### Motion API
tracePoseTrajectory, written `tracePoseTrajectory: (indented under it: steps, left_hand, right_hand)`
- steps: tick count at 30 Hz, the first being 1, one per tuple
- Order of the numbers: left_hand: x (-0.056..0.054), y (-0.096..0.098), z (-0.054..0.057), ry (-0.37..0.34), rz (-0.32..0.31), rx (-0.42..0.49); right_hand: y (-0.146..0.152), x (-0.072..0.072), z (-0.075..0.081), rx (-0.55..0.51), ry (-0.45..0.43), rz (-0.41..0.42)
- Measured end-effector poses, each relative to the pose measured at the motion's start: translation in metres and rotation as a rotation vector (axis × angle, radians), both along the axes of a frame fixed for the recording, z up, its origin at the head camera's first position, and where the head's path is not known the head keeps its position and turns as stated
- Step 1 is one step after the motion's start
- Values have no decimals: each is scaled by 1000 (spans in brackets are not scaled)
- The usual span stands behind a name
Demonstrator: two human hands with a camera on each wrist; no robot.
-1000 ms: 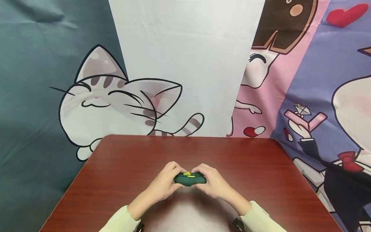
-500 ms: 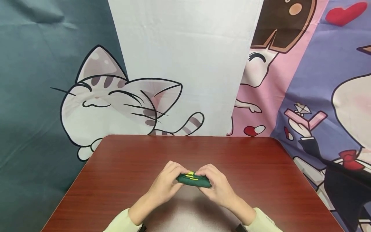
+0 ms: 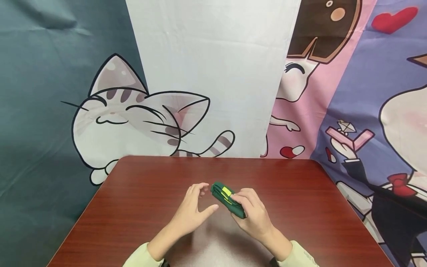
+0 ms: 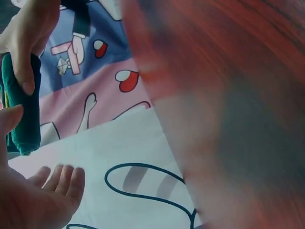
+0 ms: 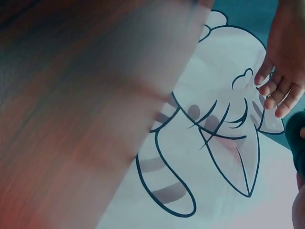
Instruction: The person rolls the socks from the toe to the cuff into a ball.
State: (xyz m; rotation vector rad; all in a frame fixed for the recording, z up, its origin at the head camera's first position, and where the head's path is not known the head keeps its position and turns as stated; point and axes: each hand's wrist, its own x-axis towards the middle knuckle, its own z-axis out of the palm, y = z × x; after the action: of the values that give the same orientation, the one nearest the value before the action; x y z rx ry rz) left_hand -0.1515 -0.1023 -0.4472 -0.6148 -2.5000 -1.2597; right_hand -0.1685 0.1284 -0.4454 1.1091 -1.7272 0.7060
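A dark green folded cloth bundle (image 3: pixel 218 188) with yellow marks along its folds is held above the table in the head view. My right hand (image 3: pixel 256 217) grips its near right end, thumb below and fingers over the top. Its far end slants up and to the left, free of any grip. Beside that end, my left hand (image 3: pixel 190 213) has thumb and fingers spread apart, holding nothing. The left wrist view shows the green cloth (image 4: pixel 29 117) hanging from the right hand (image 4: pixel 31 36), above the left fingers. Only an edge of the cloth (image 5: pixel 298 140) enters the right wrist view.
The reddish-brown wooden table (image 3: pixel 150 181) spreads beneath both hands, with rounded far corners. Behind it hangs a printed backdrop (image 3: pixel 217 66) with a cartoon cat and cartoon people. Pale sleeves (image 3: pixel 141 256) cover the forearms near the front.
Both hands gripped the green cloth earlier; the left hand has let go and opened. The right hand has turned the cloth from level to slanted, its left end swinging up and away.
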Motion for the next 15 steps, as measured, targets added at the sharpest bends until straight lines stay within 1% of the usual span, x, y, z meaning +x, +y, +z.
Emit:
tracePoseTrajectory:
  steps: [5, 8, 11, 13, 15]
  left_hand:
    - [3, 6, 8, -167, -51, 77]
    - [3, 13, 13, -268, -94, 131]
    - [2, 20, 16, -364, -160, 233]
    - [1, 23, 17, -417, -189, 325]
    - [-1, 25, 17, -458, -201, 409]
  right_hand:
    - [-4, -1, 4, -19, 164, -65]
    - [-8, -2, 6, -15, 239, -98]
    - [-12, -2, 4, 15, 268, -125]
    - [-15, -1, 1, 48, 256, -138]
    - [-17, 1, -2, 86, 231, -143]
